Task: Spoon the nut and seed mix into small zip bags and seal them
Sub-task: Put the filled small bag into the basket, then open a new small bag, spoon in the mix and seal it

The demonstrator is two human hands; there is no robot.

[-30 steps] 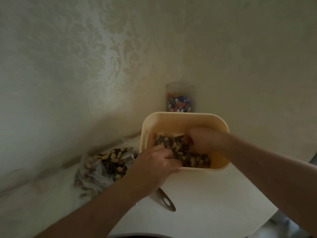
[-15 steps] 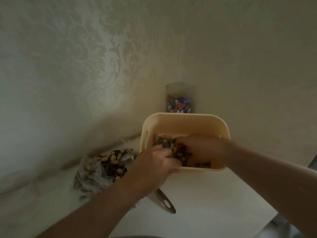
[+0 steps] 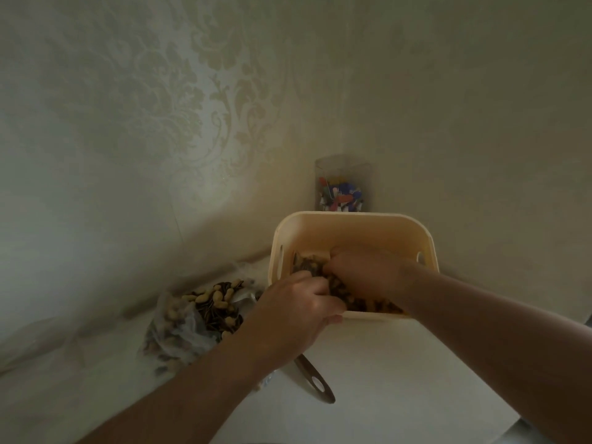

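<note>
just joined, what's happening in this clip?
A person has both hands in a cream plastic bin of nut and seed mix. The right hand is buried in the mix; the left hand sits at the near rim, fingers curled over it. A clear bag of peanuts and seeds lies to the left, and a brown spoon handle lies on the table, unused.

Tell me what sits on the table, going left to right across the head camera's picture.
Clear bag of nuts and seeds → dark spoon handle → cream tub, with a clear jar of coloured bits behind it.
</note>
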